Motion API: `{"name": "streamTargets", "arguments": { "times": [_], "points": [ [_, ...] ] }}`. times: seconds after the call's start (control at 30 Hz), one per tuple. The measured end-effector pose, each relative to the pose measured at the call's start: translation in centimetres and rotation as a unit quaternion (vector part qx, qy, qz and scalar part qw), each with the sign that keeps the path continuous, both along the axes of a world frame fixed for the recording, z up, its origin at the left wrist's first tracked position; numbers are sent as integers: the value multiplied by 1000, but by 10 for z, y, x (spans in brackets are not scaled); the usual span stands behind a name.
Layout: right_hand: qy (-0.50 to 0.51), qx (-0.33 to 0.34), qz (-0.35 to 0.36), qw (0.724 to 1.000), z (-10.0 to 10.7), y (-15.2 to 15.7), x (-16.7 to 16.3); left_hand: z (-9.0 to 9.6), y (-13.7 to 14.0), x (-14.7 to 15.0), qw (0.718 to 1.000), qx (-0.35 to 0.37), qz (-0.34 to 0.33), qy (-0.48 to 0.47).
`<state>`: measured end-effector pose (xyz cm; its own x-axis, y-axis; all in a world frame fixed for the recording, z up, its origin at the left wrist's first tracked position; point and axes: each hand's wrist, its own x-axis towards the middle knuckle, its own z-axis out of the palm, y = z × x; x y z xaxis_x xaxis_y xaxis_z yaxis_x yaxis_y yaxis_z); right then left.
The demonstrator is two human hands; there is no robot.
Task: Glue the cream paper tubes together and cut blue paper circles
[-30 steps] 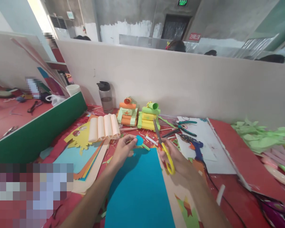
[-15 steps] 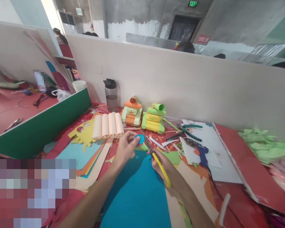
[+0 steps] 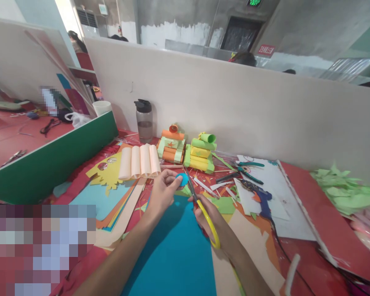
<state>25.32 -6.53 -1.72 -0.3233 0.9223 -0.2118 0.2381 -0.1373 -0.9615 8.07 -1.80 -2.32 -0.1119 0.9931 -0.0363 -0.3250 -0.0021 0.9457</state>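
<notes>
Between the thumb and fingers of my left hand (image 3: 165, 190) is a small blue paper circle (image 3: 181, 180). My right hand (image 3: 208, 213) grips yellow-handled scissors (image 3: 212, 228), whose blades point up and away, right beside the circle's edge. Below both hands lies a large sheet of blue paper (image 3: 172, 250). Beyond my left hand stand joined peach paper tubes (image 3: 141, 162). Past the blades sit two rolled-paper models, one orange and pale green (image 3: 172, 146), the other yellow and green (image 3: 200, 154).
A water bottle (image 3: 144, 121) stands against the white partition (image 3: 234, 107). On the right lie teal-handled pliers (image 3: 249, 170), a blue glue gun (image 3: 263, 201) with a cable, and green paper scraps (image 3: 342, 189). Coloured sheets (image 3: 103, 205) and a yellow cutout (image 3: 106, 176) lie left, near a green divider (image 3: 55, 164).
The scissors have turned slightly in my right hand, their yellow handle shifting a little left. My left hand keeps the blue circle in nearly the same spot. The camera view has shifted slightly.
</notes>
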Motion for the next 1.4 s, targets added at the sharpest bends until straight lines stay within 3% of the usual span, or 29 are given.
{"name": "streamTargets", "arguments": {
  "times": [0.33,0.63,0.97,1.4],
  "points": [
    [-6,14,-9,1000,-4,-2,2,-3,-1,-2,1000,-16,-11,22],
    [-33,44,-14,998,11,-2,2,2,-1,-4,999,-14,-20,22],
    [-29,18,-4,999,-1,0,9,2,-1,-5,999,-2,-19,45],
    [-71,46,7,996,16,-2,12,1,1,-12,994,18,-63,85]
  ]
}}
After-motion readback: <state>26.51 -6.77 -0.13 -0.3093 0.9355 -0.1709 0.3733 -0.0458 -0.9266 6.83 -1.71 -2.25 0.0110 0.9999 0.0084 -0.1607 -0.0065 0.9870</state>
